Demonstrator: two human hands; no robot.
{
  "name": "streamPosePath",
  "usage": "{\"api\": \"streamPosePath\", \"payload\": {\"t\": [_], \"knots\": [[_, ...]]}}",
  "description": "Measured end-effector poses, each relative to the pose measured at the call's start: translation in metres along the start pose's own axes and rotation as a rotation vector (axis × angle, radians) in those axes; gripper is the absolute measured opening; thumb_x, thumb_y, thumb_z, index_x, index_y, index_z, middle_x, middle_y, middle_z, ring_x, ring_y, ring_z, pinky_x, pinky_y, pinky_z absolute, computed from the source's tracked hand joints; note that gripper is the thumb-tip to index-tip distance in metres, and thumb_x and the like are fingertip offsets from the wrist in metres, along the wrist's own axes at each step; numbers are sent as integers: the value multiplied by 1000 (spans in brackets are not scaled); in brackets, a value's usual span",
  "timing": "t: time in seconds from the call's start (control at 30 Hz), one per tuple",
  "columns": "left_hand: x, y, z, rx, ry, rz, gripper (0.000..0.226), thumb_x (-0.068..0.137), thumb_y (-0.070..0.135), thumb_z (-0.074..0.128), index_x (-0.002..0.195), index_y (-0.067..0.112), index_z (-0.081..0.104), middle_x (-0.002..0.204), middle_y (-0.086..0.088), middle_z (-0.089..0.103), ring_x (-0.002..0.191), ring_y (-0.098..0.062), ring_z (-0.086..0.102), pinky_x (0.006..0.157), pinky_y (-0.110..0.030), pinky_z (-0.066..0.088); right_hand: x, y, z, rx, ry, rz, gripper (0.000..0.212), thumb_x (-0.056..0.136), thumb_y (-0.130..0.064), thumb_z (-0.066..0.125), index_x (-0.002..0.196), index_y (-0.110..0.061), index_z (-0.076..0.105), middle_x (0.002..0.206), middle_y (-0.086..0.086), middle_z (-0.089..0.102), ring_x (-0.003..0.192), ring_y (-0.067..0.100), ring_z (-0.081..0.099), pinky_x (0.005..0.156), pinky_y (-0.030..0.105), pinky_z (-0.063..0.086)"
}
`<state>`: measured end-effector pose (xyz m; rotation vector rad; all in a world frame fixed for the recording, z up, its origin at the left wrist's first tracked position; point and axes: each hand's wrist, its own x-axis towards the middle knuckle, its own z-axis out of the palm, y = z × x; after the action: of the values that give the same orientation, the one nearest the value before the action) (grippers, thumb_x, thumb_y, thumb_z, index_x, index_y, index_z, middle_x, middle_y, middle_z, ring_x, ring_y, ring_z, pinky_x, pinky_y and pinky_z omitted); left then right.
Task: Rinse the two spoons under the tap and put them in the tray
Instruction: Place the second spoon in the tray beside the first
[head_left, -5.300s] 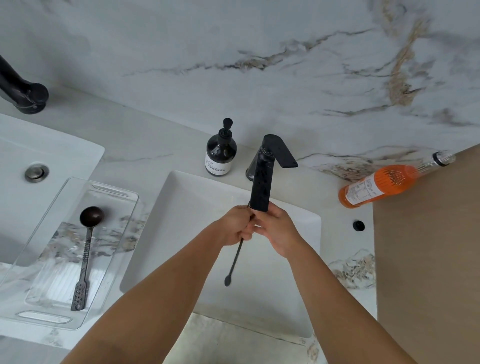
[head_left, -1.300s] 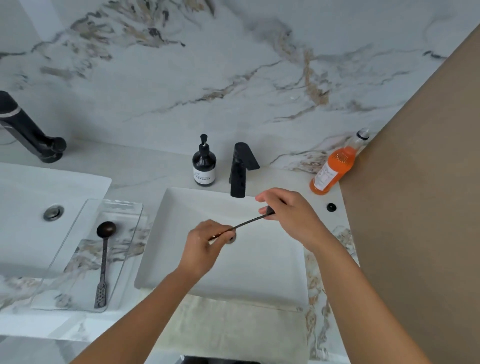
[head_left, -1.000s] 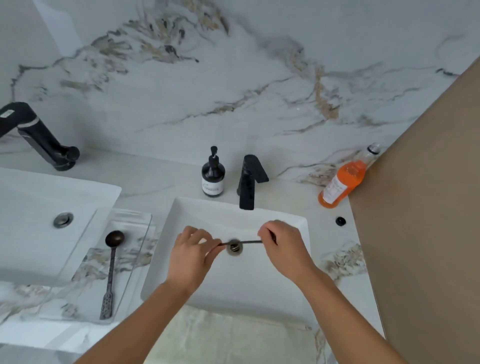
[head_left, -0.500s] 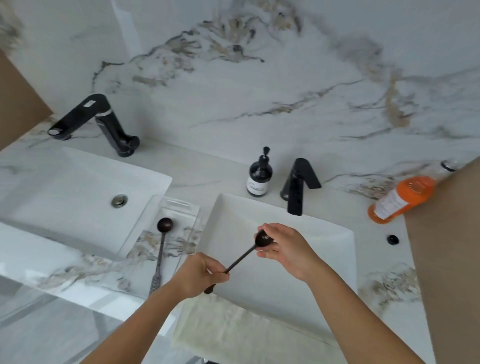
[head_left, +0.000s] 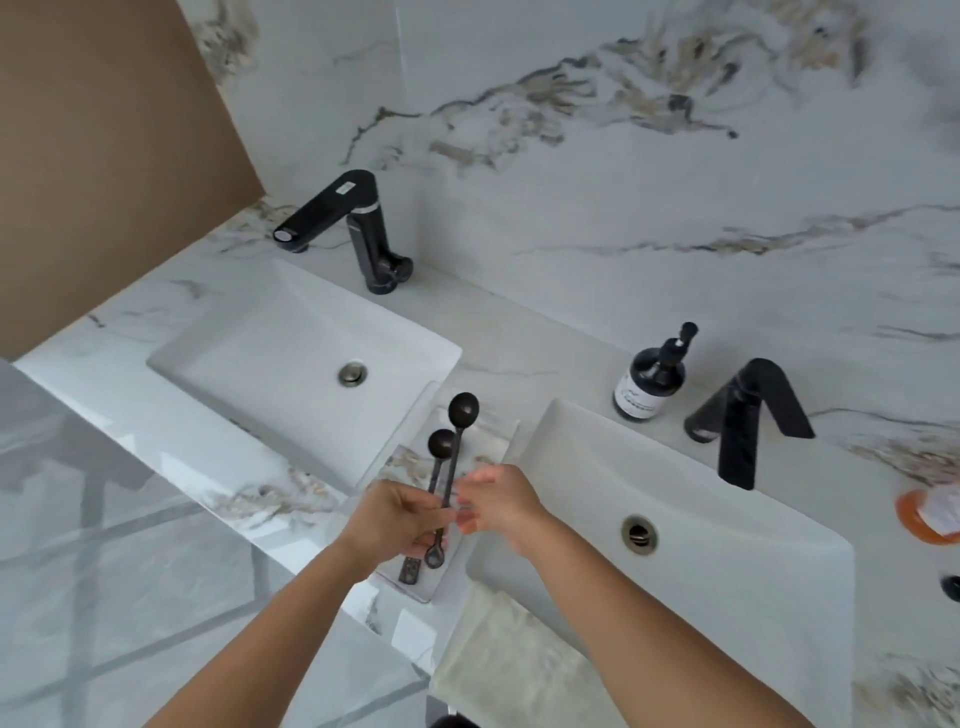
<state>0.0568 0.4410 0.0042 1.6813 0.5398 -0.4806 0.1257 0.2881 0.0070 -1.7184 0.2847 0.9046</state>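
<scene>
between the two white basins, on the marble worktop (head_left: 498, 338), sits the clear tray (head_left: 501, 436) — and both dark spoons are over it now. the larger spoon (head_left: 462, 410) points its bowl toward the back wall, its flat handle end showing near the tray's front edge. just beside it, on its left, is the smaller spoon (head_left: 440, 446), bowl also toward the back, its ring-ended handle running down past the left hand (head_left: 400, 519). that hand is curled around the smaller spoon's handle, pinching it; whether the spoon is already resting on the tray, i cannot tell. the right hand (head_left: 496, 501) is blurred, fingers loose and spread, grasping nothing, right next to the handles at the tray's right edge. behind the right basin (head_left: 727, 571) stand the black tap (head_left: 748, 421) and a dark soap dispenser (head_left: 652, 379) — no water visible. an orange bottle (head_left: 930, 514) lies at the worktop's right edge.
</scene>
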Motion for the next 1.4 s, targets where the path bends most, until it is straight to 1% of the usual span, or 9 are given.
{"api": "streamPosePath", "payload": {"t": [0.07, 0.17, 0.27, 0.47, 0.57, 0.8, 1.07, 1.23, 1.4], "knots": [[8, -1, 6, 11, -30, -52, 17, 83, 17, 79, 79, 1, 78, 71, -13, 76, 58, -16, 71, 59, -26, 57, 7, 1, 4, -163, 88, -19, 11, 90, -6, 61, 98, -1, 66, 76, 12, 70, 46, 21, 66, 59, 36, 63], [20, -5, 9, 3, -97, -144, 20, 84, 19, 79, 84, -2, 77, 77, -17, 77, 67, -22, 73, 74, -37, 63, 10, -2, 5, -294, 129, -41, 9, 88, 1, 56, 90, -1, 65, 74, 16, 73, 45, 21, 68, 48, 29, 60], [28, -9, 3, -46, -141, -232, 27, 76, 24, 84, 86, 0, 78, 84, -18, 77, 81, -26, 75, 86, -44, 61, 9, -4, 6, -378, 145, -75, 16, 86, -3, 52, 83, 1, 67, 77, 22, 76, 60, 29, 75, 64, 37, 64], [34, -18, -2, 41, -57, -286, 23, 83, 26, 79, 96, 7, 76, 108, -13, 74, 104, -26, 71, 73, -34, 61, 6, -2, 7, -421, 104, -105, 23, 86, -7, 49, 94, -1, 69, 82, 18, 75, 65, 26, 76, 71, 36, 64], [35, -20, -6, 77, 3, -287, 21, 84, 25, 78, 96, 8, 75, 104, -12, 73, 100, -25, 71, 75, -36, 62, 5, 0, 6, -380, 89, -98, 20, 86, -6, 51, 94, -3, 69, 87, 17, 74, 68, 28, 76, 72, 37, 64], [34, -26, -9, 370, 118, -278, 17, 79, 26, 77, 71, 12, 75, 58, 0, 59, 53, -15, 58, 48, -25, 54, -1, 0, 1, -341, 63, -88, 21, 84, -8, 48, 84, -3, 68, 69, 13, 72, 56, 22, 74, 63, 29, 64], [35, -18, 6, 528, -31, -313, 19, 84, 25, 76, 93, 9, 73, 76, -10, 74, 66, -24, 73, 59, -34, 64, -12, 11, -6, -317, 43, -102, 18, 87, -10, 51, 79, -12, 68, 78, 13, 74, 56, 22, 71, 56, 28, 62], [39, -18, 10, 566, -19, -271, 11, 80, 18, 80, 81, 14, 69, 65, -5, 74, 51, -18, 73, 49, -27, 60, -21, 25, -16, -278, 53, -87, 18, 89, -12, 53, 78, -17, 67, 76, 8, 73, 57, 23, 70, 57, 31, 62], [39, -24, 13, 514, 30, -249, 9, 80, 6, 79, 80, 8, 70, 66, -11, 75, 58, -22, 76, 52, -29, 62, -28, 36, -27, -282, 70, -69, 20, 90, -10, 52, 77, -17, 66, 74, 5, 72, 57, 23, 70, 57, 30, 62]]}}
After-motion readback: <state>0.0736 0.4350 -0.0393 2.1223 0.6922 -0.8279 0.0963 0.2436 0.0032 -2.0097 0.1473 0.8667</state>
